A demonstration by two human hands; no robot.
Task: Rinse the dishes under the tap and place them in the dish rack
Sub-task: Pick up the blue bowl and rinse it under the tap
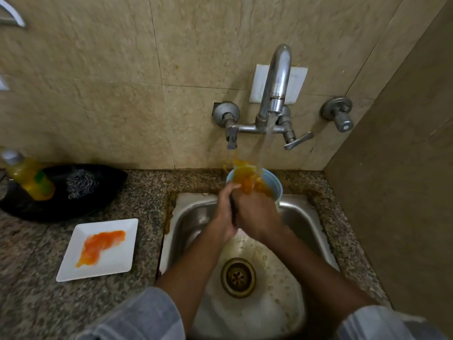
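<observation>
A light blue bowl (272,184) smeared with orange sauce is held over the steel sink (193,217), right under the running tap (278,77). Water falls into it and orange liquid splashes up. My right hand (257,214) grips the bowl at its near side. My left hand (226,212) presses against the right one and touches the bowl's left rim; a thin dark object shows between the hands. A white square plate (115,256) with an orange smear lies on the counter left of the sink.
A black tray (103,190) at the back left holds a yellow soap bottle (27,176) and a steel scrubber (81,182). The granite counter (29,290) surrounds the sink. A brass drain (238,277) sits mid-basin. A wall rises close on the right.
</observation>
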